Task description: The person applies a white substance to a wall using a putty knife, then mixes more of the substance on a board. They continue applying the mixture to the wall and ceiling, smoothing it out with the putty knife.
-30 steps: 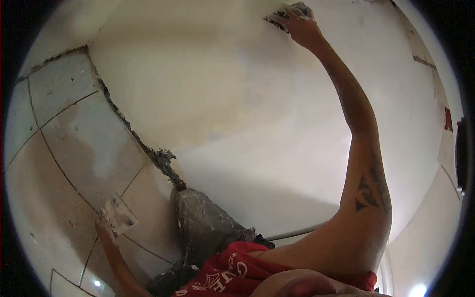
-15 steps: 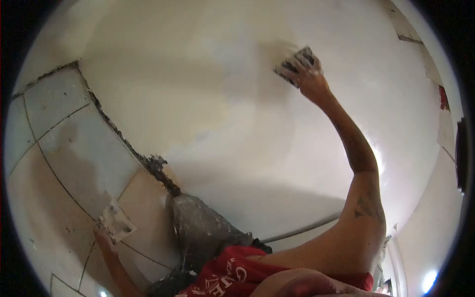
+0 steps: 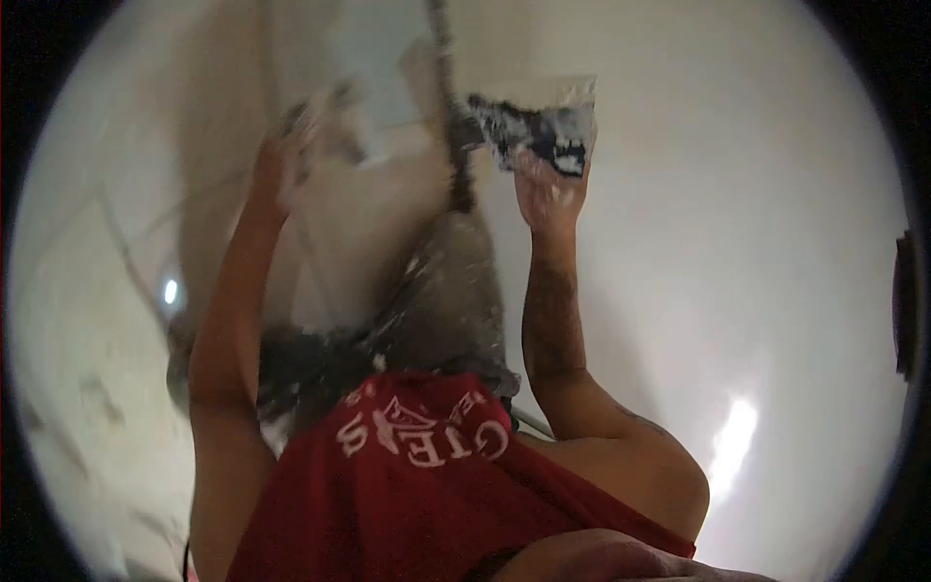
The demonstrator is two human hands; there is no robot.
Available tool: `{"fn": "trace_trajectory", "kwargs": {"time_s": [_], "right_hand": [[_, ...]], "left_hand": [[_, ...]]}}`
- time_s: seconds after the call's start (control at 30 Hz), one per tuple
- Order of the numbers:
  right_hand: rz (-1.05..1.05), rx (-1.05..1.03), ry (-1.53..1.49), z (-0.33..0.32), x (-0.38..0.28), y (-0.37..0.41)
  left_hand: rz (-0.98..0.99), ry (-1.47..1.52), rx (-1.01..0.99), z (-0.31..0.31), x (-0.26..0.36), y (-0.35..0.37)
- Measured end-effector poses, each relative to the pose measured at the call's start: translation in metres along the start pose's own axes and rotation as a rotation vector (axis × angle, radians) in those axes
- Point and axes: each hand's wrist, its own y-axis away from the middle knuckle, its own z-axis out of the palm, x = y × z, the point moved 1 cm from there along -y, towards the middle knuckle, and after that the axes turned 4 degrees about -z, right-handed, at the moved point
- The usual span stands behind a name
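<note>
My right hand (image 3: 551, 199) is closed on a flat plaster spreader (image 3: 543, 131) with a dark, paste-smeared body and a pale straight blade edge. White paste also coats the fingers and palm. To the left, my left hand (image 3: 281, 165), smeared by motion, grips a second plaster spreader (image 3: 344, 136), whose blurred pale blade points toward the right one. The two tools are apart, held up in front of my body. Behind the right hand is the smooth white wall (image 3: 698, 242).
A rough dark seam (image 3: 454, 116) runs down between the smooth surface and large pale tiles (image 3: 378, 58). Below my hands are my paste-spotted grey trousers (image 3: 446, 281) and red shirt (image 3: 407, 485). A bright reflection (image 3: 734, 441) shines at lower right.
My right hand has come away from the upper wall and down to in front of me, its spreader turned. My left hand has risen toward it. The view has swung left.
</note>
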Motion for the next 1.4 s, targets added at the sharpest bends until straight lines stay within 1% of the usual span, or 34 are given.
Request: {"fn": "trace_trajectory", "kwargs": {"time_s": [0.03,0.1,0.13,0.17,0.2,0.23,0.3,0.33,0.37,0.4,0.47,0.5,0.53,0.6,0.67,0.7,0.77,0.8,0.83,0.9,0.93,0.97,1.03,1.07,1.1,1.13,1.17,1.2,1.23,1.27,1.3,1.33,1.37,1.4], "right_hand": [[0.200,0.097,-0.421,0.016,0.030,0.007],[0.182,-0.032,-0.266,0.032,0.062,0.014],[0.136,-0.050,-0.280,0.040,0.069,0.014],[0.095,-0.048,-0.287,0.017,0.048,-0.007],[-0.198,-0.117,0.052,0.034,0.052,-0.009],[-0.502,-0.179,0.396,0.037,0.049,-0.015],[-0.403,-0.260,0.348,0.052,0.039,-0.014],[-0.352,-0.298,0.326,0.062,0.027,-0.016],[-0.178,-0.342,0.225,0.070,0.013,-0.022],[-0.005,-0.381,0.133,0.092,0.022,-0.019],[-0.276,-0.485,0.364,0.103,0.032,-0.019],[-0.410,-0.532,0.478,0.107,0.039,-0.018],[-0.351,-0.574,0.493,0.104,0.043,-0.018],[-0.239,-0.654,0.512,0.094,0.049,-0.023],[-0.295,-0.766,0.717,0.063,0.078,-0.024],[-0.318,-0.822,0.821,0.049,0.088,-0.023],[-0.286,-0.735,0.680,0.045,0.059,-0.049],[-0.265,-0.693,0.604,0.051,0.042,-0.063],[-0.263,-0.679,0.629,0.059,0.034,-0.072],[-0.485,-0.798,0.606,0.085,0.027,-0.083],[-0.601,-0.856,0.591,0.095,0.028,-0.081],[-0.554,-0.839,0.626,0.103,0.033,-0.074],[-0.467,-0.818,0.687,0.120,0.040,-0.060],[-0.394,-0.857,0.685,0.125,0.041,-0.053],[-0.317,-0.891,0.685,0.129,0.032,-0.044],[-0.234,-0.920,0.688,0.130,0.028,-0.037],[-0.224,-0.992,0.663,0.127,0.034,-0.035],[-0.214,-1.061,0.640,0.119,0.045,-0.035],[-0.203,-1.131,0.618,0.109,0.051,-0.034],[-0.140,-1.174,0.506,0.101,0.051,-0.034],[-0.079,-1.209,0.397,0.093,0.050,-0.035],[-0.021,-1.237,0.291,0.082,0.049,-0.038],[0.081,-1.229,0.174,0.074,0.048,-0.037],[0.212,-1.174,0.059,0.065,0.048,-0.033]], "left_hand": [[-0.013,0.122,0.038,0.006,-0.010,-0.008],[0.086,-0.018,0.102,0.031,-0.008,0.004],[0.306,-0.222,0.082,0.020,-0.038,-0.026],[0.334,-0.263,0.083,0.026,-0.035,-0.027],[0.362,-0.303,0.086,0.033,-0.031,-0.027],[0.231,-0.164,0.130,0.048,0.001,-0.003],[0.390,-0.449,0.226,0.050,0.029,0.027],[0.672,-0.878,0.279,0.047,0.031,0.035],[0.955,-1.307,0.328,0.047,0.031,0.039],[0.875,-1.283,0.311,0.032,0.017,0.023],[0.704,-1.253,0.282,0.036,0.017,0.020],[0.798,-1.182,0.275,0.032,0.011,0.019],[0.891,-1.108,0.262,0.025,0.006,0.021],[0.676,-0.575,0.183,0.021,0.006,0.014],[0.030,0.315,0.027,0.032,0.024,0.013],[0.081,0.225,0.055,0.039,0.034,0.020],[0.178,0.060,0.133,0.046,0.045,0.034],[0.578,-0.454,0.278,0.037,0.042,0.030],[0.961,-0.985,0.400,0.025,0.034,0.021],[0.930,-0.988,0.382,0.019,0.023,0.001],[0.512,-0.456,0.256,0.023,0.019,-0.008],[0.083,0.074,0.127,0.027,0.012,-0.013],[0.160,-0.216,0.429,0.023,0.014,-0.010],[0.191,-0.367,0.579,0.018,0.014,-0.007],[0.398,-0.891,0.643,0.002,-0.001,-0.022],[0.606,-1.424,0.660,-0.021,-0.032,-0.051],[0.823,-1.958,0.627,-0.031,-0.052,-0.067],[0.606,-2.111,0.409,-0.021,-0.035,-0.053],[0.379,-2.232,0.182,-0.003,0.004,-0.025],[0.146,-2.324,-0.050,0.008,0.025,-0.008],[0.130,-1.678,0.042,-0.004,0.006,-0.026],[0.105,-1.032,0.110,-0.031,-0.026,-0.058],[0.071,-0.386,0.155,-0.041,-0.041,-0.081],[0.298,-0.892,0.204,-0.030,-0.027,-0.066]]}}
